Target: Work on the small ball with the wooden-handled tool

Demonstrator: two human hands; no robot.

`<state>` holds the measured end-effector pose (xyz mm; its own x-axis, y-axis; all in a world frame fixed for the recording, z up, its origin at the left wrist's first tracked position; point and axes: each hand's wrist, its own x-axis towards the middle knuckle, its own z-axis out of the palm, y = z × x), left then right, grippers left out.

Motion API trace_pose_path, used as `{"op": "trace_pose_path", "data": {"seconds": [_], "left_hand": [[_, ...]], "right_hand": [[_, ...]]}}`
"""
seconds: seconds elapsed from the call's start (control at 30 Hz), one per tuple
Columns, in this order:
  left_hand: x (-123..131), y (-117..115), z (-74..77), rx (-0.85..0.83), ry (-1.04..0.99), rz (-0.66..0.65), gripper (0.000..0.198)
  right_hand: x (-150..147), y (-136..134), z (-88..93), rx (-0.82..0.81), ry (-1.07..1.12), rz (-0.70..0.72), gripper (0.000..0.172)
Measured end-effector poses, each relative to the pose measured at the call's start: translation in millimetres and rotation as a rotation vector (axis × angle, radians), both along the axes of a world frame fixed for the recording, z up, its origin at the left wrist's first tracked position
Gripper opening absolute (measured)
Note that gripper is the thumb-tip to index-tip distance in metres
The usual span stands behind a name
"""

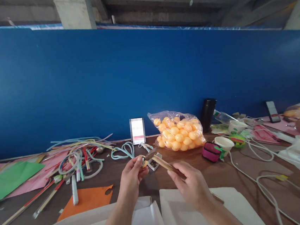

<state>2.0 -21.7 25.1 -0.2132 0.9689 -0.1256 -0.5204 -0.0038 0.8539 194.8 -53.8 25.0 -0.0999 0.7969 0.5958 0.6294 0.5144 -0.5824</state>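
Observation:
My right hand [190, 183] is wrapped round the wooden handle of a small hammer [166, 164], whose dark brown head points up and left. Pinched in the fingers of my left hand [132, 174] is a small shiny metal piece [143, 159], with something yellow-orange below it that is partly hidden by the fingers. The hammer's head is right beside the metal piece; whether they touch I cannot tell. Just behind and below the hammer sits a small open box [153, 167] with tiny dark metallic bits inside. White sheets or board [196, 207] lie under my forearms.
A clear bag of orange balls [180, 134] stands at the back, near a black bottle [208, 115], a purple pouch [211, 152] and a paper cup [224, 144]. Tubes and sticks [77, 162] clutter the left, with orange paper [85, 202]. White cables [263, 183] run along the right.

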Motion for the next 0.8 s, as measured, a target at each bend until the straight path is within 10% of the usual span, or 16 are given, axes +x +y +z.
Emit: {"op": "trace_pose_path", "data": {"seconds": [0.8], "left_hand": [[-1.3, -2.7, 4.5, -0.02, -0.149, -0.017, 0.009]], "right_hand": [[1.8, 0.5, -0.1, 0.037, 0.087, 0.018, 0.016]]}}
